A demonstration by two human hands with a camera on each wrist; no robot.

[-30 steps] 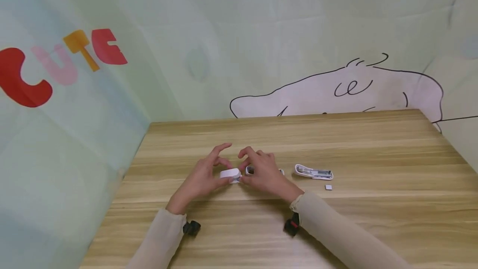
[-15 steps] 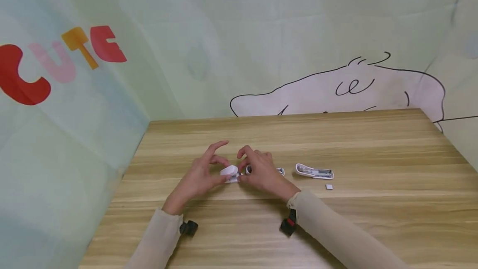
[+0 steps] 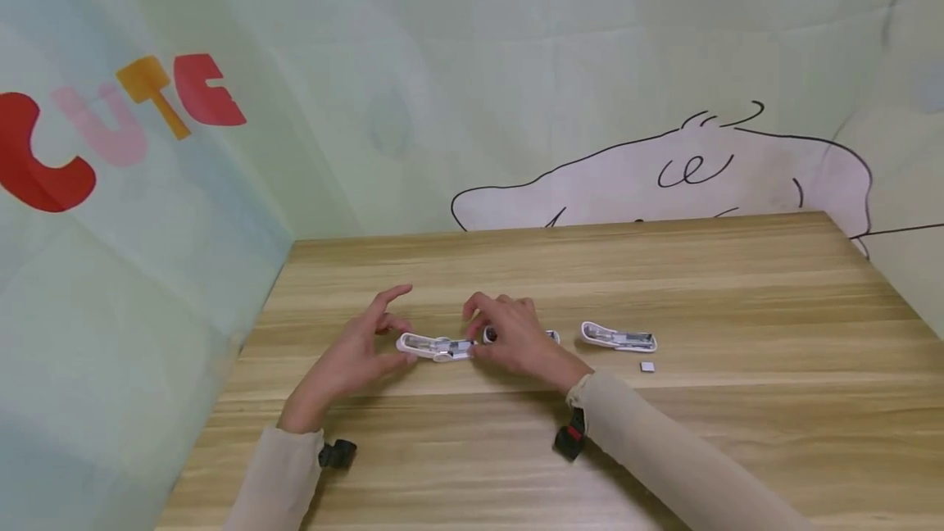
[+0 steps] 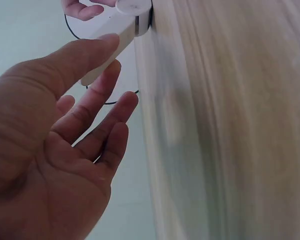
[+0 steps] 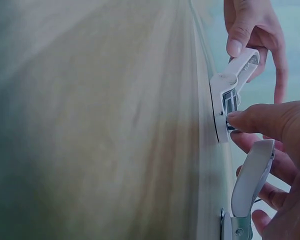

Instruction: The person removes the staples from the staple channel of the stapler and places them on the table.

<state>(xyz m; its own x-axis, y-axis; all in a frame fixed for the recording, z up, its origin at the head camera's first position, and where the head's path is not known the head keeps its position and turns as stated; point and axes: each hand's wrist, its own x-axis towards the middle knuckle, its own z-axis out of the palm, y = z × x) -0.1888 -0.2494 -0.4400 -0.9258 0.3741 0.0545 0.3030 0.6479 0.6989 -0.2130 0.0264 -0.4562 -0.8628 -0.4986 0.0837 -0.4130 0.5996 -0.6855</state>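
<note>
A white stapler point(image 3: 440, 348), its top arm swung far back, lies between the hands in the head view. My left hand point(image 3: 352, 360) pinches the swung-back arm by its end, thumb on one side and fingertip on the other. At the opposite end, my right hand point(image 3: 516, 341) has thumb and fingertips at the stapler's staple channel point(image 5: 230, 102). A second opened stapler point(image 5: 252, 175) stands beneath the right hand in the right wrist view, mostly covered by that hand in the head view. The left hand's other fingers point(image 4: 107, 145) are spread apart.
Right of the hands, a third opened white stapler point(image 3: 618, 338) lies on the wooden table point(image 3: 472, 449). Close in front of it is a small pale block point(image 3: 647, 367), perhaps staples. A printed cloth backdrop point(image 3: 383, 105) rises behind the table.
The stapler's top arm has swung up and over to the left, exposing its inside. My left hand has moved left with it. The right hand has stayed almost in place.
</note>
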